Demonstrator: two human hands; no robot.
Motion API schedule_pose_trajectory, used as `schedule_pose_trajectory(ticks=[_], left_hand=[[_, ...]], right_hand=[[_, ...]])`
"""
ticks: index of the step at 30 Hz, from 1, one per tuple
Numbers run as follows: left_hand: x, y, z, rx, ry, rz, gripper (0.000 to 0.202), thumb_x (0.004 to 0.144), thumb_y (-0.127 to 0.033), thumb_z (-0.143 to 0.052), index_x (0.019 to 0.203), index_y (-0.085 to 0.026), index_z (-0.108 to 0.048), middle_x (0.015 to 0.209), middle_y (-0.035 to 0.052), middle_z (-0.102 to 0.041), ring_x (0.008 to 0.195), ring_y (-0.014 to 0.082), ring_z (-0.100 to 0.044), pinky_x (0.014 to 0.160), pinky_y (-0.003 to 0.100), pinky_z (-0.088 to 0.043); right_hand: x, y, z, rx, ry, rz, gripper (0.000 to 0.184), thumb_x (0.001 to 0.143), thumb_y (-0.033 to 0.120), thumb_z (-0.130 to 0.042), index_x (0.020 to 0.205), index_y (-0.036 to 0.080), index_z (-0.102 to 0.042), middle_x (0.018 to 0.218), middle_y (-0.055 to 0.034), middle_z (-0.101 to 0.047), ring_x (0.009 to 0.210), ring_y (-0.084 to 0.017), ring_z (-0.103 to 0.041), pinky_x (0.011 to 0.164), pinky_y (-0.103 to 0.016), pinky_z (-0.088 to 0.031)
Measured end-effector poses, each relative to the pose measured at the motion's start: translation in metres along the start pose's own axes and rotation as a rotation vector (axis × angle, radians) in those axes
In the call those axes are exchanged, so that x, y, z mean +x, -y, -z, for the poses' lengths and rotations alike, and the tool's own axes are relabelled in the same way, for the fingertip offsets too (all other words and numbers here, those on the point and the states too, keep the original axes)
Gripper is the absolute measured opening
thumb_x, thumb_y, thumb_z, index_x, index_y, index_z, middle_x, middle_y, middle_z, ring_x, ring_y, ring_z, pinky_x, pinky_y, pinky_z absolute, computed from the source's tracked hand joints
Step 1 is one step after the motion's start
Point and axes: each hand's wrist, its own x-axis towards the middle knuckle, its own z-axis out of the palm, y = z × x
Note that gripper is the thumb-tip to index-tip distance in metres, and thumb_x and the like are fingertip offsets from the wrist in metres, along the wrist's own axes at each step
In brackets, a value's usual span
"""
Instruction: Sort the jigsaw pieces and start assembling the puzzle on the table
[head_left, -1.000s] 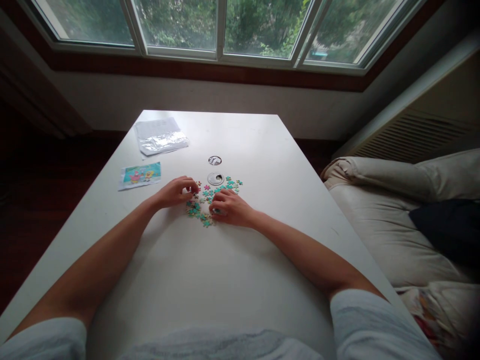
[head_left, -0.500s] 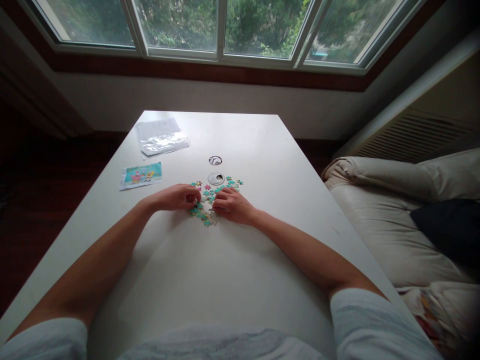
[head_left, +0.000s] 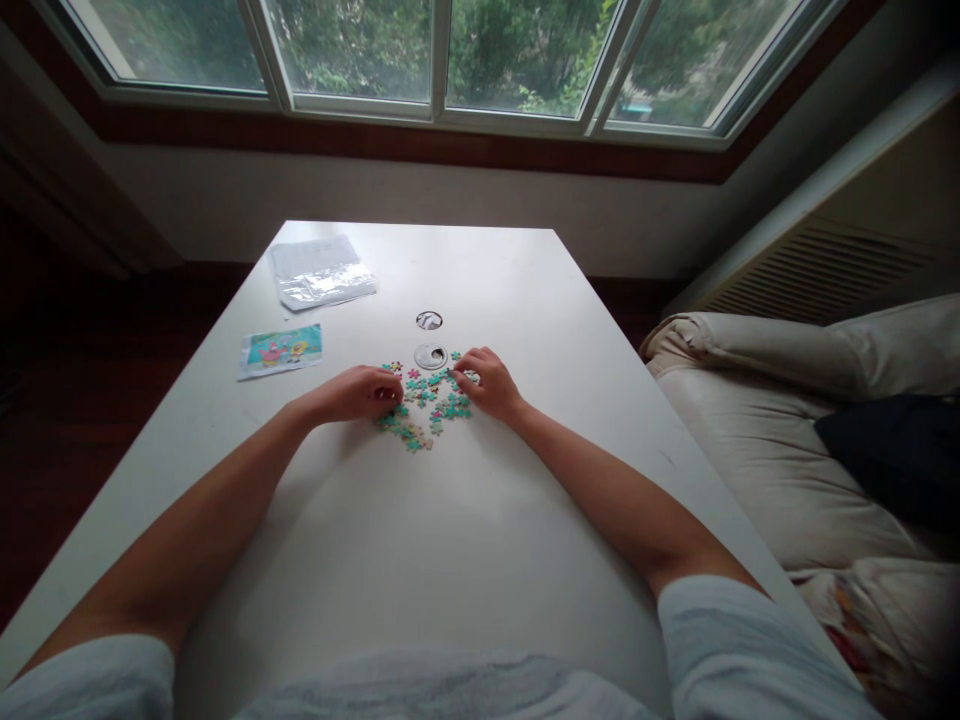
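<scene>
Small teal, green, pink and cream puzzle pieces (head_left: pixel 421 390) lie scattered in a loose pile on the white table. My left hand (head_left: pixel 363 392) rests at the pile's left side, its fingers curled together; what lies between the fingertips is hidden. On the right, my right hand (head_left: pixel 489 384) bends over the pile's upper right part, thumb and forefinger closing at a teal puzzle piece (head_left: pixel 451 372). More pieces lie under and beside that palm.
Just beyond the pile are a round cable-hole cover (head_left: pixel 431 356) and a round hole (head_left: pixel 429 320) in the table (head_left: pixel 465 560). A colourful cartoon picture card (head_left: pixel 280 351) and a clear plastic bag (head_left: pixel 322 272) lie at left. A beige sofa (head_left: pixel 742 430) stands at right.
My right hand has moved up and to the right across the pile, uncovering teal pieces that it hid before. My left hand stays nearly in place.
</scene>
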Motion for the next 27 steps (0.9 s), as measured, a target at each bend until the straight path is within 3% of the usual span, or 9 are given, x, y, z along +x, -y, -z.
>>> schedule_pose_trajectory(ticks=[10,16,20,27], left_hand=[[-0.001,0.001,-0.005,0.014,0.005,-0.011,0.022,0.088,-0.024,-0.057,0.104,-0.021,-0.071,0.077,-0.0003,-0.063,0.065,0.0106,-0.052,0.063,0.020,-0.037],[0.001,-0.001,-0.007,0.032,-0.005,-0.038,0.025,0.088,-0.023,-0.053,0.103,-0.022,-0.073,0.087,0.0017,-0.068,0.068,0.0112,-0.056,0.067,0.021,-0.040],[0.003,-0.003,-0.008,0.048,-0.017,-0.022,0.027,0.089,-0.022,-0.050,0.103,-0.022,-0.073,0.097,0.0033,-0.072,0.075,0.0129,-0.060,0.070,0.021,-0.042],[0.005,0.000,-0.015,0.068,-0.018,-0.012,0.021,0.089,-0.023,-0.053,0.101,-0.022,-0.071,0.088,0.0022,-0.071,0.072,0.0135,-0.059,0.068,0.022,-0.040]], right_hand=[[0.008,-0.033,0.013,-0.149,-0.159,-0.268,0.015,0.090,0.029,-0.057,0.080,0.022,-0.065,0.087,-0.0056,-0.065,0.089,-0.023,-0.056,0.089,-0.038,-0.044],[0.010,-0.047,0.015,-0.230,-0.128,-0.448,0.012,0.088,0.029,-0.060,0.083,0.022,-0.067,0.097,-0.0080,-0.067,0.096,-0.025,-0.056,0.092,-0.040,-0.043],[0.011,-0.048,0.013,-0.251,-0.104,-0.476,0.014,0.089,0.032,-0.061,0.084,0.022,-0.070,0.097,-0.0083,-0.067,0.098,-0.026,-0.056,0.093,-0.040,-0.042],[0.016,-0.051,0.012,-0.255,-0.094,-0.478,0.017,0.088,0.035,-0.062,0.084,0.023,-0.072,0.092,-0.0058,-0.070,0.093,-0.024,-0.058,0.089,-0.039,-0.042]])
